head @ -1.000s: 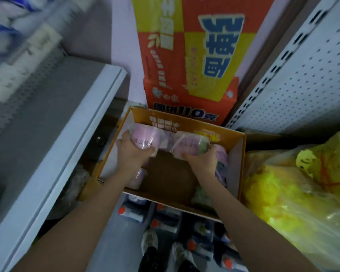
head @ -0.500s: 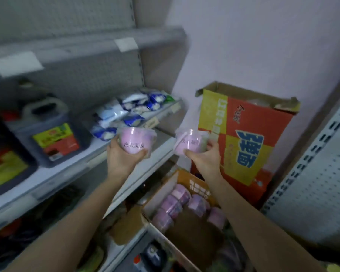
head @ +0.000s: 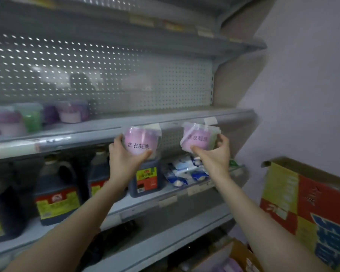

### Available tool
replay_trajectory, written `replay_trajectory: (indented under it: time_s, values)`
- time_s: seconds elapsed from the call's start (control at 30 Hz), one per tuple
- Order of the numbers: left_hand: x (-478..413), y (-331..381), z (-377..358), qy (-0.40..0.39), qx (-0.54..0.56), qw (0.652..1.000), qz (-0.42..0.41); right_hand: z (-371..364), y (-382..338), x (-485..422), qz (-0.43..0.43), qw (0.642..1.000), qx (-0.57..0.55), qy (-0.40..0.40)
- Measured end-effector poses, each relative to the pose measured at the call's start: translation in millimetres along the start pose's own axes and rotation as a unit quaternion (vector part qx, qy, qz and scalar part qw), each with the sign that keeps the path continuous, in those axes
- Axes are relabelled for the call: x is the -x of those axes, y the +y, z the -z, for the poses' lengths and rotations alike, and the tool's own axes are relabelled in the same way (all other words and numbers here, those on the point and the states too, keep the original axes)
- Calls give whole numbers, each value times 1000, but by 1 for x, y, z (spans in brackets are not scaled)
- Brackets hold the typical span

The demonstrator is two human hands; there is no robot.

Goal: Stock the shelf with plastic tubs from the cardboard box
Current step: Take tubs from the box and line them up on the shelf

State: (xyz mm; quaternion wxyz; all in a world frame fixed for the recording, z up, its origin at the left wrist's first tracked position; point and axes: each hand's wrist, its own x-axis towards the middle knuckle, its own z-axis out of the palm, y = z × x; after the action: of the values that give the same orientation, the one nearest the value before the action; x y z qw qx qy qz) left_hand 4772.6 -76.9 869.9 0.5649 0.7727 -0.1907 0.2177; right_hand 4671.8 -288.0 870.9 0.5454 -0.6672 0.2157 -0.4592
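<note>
At mid-frame, before the shelf edge (head: 86, 134), the left hand (head: 124, 156) is gripping the left tub (head: 139, 141) and the right hand (head: 214, 156) is gripping the right tub (head: 199, 139). The person should be raising both clear of that edge, keeping them level, and setting them beside the stocked tubs (head: 71, 112) at middle left.

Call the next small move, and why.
Probably lift both over the lip and set them down: the left hand grips one pink plastic tub, the right hand a second tub, both at the front edge of the grey metal shelf, with bare shelf right of the stocked tubs.
</note>
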Motion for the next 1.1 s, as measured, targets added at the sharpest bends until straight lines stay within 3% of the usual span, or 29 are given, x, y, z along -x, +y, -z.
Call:
replay_trajectory:
  time_s: [0.27, 0.67, 1.1]
  values:
    - [-29, 12, 96, 68, 3, 997, -28, -73, -79, 31, 59, 993, -58, -81]
    - [-40, -20, 236, 177, -70, 981, -29, -221, -125, 85, 73, 977, -45, -197]
    - [-50, -53, 292, 223, -99, 970, -9, -308, -123, 100, 76, 963, 30, -255]
